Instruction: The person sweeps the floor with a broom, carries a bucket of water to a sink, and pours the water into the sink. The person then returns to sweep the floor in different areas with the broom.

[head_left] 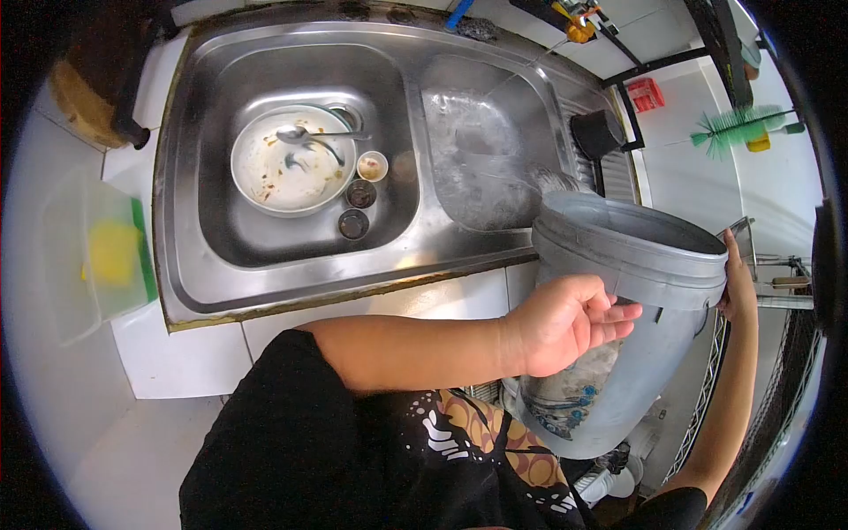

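Note:
A large grey plastic bucket (636, 274) leans over the right basin's front edge, its mouth tilted toward the sink. Water (561, 180) spills from its lip and splashes across the right basin (477, 132). My right hand (738, 276) grips the bucket's far side at the rim, its fingers partly hidden. In front of the bucket wall is my left hand (565, 325), palm turned up, fingers loosely bent and apart, with nothing visible in them. Whether it touches the bucket is unclear.
In the left basin (221, 238) sits a soiled white bowl (274, 190) with spoons (331, 136), beside several small cups (360, 193). A black container (597, 132) stands on the drainboard. A green bottle brush (738, 130) hangs right. A clear green-edged box (115, 247) is left.

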A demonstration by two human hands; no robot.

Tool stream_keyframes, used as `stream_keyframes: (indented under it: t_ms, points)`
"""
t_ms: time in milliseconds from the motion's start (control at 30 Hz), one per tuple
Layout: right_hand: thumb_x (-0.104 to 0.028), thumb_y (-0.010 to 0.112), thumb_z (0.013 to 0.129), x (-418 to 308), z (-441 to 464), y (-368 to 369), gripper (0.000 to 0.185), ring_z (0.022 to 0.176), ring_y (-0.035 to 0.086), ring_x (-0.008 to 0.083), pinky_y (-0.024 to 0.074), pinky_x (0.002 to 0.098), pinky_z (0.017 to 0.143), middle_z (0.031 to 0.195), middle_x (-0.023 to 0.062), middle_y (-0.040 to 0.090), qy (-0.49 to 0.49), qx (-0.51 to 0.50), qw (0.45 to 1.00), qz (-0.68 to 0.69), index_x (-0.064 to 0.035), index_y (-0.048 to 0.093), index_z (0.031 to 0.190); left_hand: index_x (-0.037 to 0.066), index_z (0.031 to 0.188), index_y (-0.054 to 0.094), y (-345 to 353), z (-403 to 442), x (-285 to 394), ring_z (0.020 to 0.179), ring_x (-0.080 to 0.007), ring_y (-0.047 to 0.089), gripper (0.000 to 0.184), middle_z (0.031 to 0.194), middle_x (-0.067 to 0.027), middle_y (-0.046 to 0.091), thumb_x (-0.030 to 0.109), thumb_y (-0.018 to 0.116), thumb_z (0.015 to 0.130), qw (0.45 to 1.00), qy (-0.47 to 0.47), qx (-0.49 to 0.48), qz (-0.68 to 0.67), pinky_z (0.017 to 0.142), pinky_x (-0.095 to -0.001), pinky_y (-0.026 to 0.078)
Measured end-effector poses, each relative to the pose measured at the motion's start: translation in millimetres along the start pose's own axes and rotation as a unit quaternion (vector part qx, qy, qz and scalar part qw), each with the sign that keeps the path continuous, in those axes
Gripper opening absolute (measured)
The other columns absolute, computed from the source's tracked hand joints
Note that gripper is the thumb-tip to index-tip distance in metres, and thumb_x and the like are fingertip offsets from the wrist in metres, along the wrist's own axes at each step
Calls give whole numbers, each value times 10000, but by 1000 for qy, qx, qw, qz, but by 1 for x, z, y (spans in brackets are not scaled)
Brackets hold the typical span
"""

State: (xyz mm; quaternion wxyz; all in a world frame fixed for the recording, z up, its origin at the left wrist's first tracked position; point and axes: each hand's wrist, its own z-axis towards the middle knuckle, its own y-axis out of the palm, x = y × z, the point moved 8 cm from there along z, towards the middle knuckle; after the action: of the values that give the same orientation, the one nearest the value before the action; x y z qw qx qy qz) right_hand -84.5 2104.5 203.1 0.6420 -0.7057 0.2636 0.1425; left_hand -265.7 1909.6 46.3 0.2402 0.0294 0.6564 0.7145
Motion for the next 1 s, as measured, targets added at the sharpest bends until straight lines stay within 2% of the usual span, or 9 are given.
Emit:
stream_keyframes:
  t_ms: [33,100,167,267,367,467,567,700,1000]
  points:
    - [-599,477,748,2,4,3,563,340,381,60,240,217,289,501,-41,453,-5,-3,1000,15,-56,586,847,9,730,420,1,0,1,1002,-274,504,24,858,-95,463,14,438,715,1000,2,3,7,883,-368,414]
    - [-609,477,743,3,10,2,573,336,377,54,235,211,288,501,-54,450,5,-15,1000,3,-70,574,911,84,552,418,3,1,2,957,-223,526,184,750,-41,486,50,443,730,1000,6,9,21,856,-344,420]
    - [-605,463,754,4,11,-3,621,352,384,52,246,219,300,552,-37,495,35,-36,997,-52,-54,556,1026,79,554,423,2,1,2,957,-225,527,181,775,-47,492,46,443,730,1000,8,6,23,856,-344,422]
    - [-595,422,775,-15,-5,13,702,373,366,48,218,212,298,780,56,592,-52,-33,998,-30,-15,472,1168,77,555,425,1,1,3,957,-228,528,179,797,-54,497,43,443,729,1000,8,4,28,855,-347,426]
    - [-591,400,788,-17,-3,16,699,475,456,68,283,215,343,929,90,594,-65,-56,996,-32,-67,405,1250,76,562,427,2,2,3,955,-233,529,170,802,-54,495,40,446,727,1000,6,6,27,855,-350,427]
    - [-578,391,799,-17,-10,19,685,701,562,134,417,240,494,1105,123,535,-76,-68,994,-40,-65,397,1254,6,719,462,-4,0,0,1014,-292,502,24,872,-101,496,22,445,726,1000,2,-6,12,888,-380,414]
    - [-562,382,814,-14,-7,22,681,958,536,197,445,275,718,1197,145,472,-57,-102,993,-21,-49,378,1262,-28,795,480,-5,2,-1,1045,-319,488,90,910,-126,499,18,443,727,1000,3,-11,6,905,-394,408]
    - [-554,380,820,-7,0,21,684,1006,518,208,429,287,785,1201,144,468,-53,-128,990,-16,-31,371,1260,69,603,436,-2,-1,0,943,-237,536,130,836,-65,493,42,450,730,1000,2,5,23,851,-357,429]
    - [-562,373,821,-17,-1,23,694,1021,504,204,410,294,819,1184,154,480,-47,-110,991,-63,-25,370,1260,45,687,450,-2,-1,3,939,-237,537,45,894,-99,508,47,449,732,999,13,0,32,847,-357,430]
